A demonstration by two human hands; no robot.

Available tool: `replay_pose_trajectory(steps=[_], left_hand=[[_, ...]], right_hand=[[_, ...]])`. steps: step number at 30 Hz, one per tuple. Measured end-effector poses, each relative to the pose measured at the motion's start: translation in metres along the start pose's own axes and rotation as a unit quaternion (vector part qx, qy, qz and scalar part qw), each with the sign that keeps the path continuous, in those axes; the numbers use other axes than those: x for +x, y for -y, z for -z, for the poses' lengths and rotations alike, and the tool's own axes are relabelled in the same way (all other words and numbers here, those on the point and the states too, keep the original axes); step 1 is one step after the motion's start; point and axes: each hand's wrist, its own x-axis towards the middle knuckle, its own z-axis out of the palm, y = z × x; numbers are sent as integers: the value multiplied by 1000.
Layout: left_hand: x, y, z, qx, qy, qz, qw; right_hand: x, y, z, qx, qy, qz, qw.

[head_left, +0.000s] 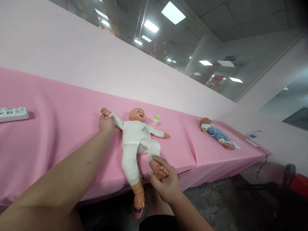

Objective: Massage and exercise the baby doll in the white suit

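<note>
On the pink-covered table [60, 128] lies a plastic baby doll in a white cloth suit [134, 141], its wrist pinched by the closed left hand [107, 124] and its foot gripped by the curled right hand [166, 184]

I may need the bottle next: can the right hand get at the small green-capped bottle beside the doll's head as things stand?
Probably yes, once freed. The right hand has its grip on the doll's foot at the table edge. The bottle stands upright past the doll, with only bare pink cloth around it; the hand would reach over the doll's arm.
</note>
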Motion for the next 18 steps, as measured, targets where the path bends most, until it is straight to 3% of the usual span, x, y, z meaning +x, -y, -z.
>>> replay_pose_trajectory(steps=[2, 5, 7, 12, 18], left_hand=[[-14, -7, -2, -1, 4, -63, 998], [-34, -16, -4, 62, 87, -224, 969], [-42, -18, -5, 93, 134, -279, 946], [-46, -19, -5, 135, 224, -339, 904], [-43, -15, -7, 139, 199, -321, 915]], right_hand=[[19, 0, -2, 29, -21, -8, 999], [58, -6, -7, 75, -34, -20, 996], [85, -12, -13, 103, -33, -38, 993], [127, -30, -31, 159, -6, -77, 984], [124, -27, -31, 158, -10, -75, 985]])
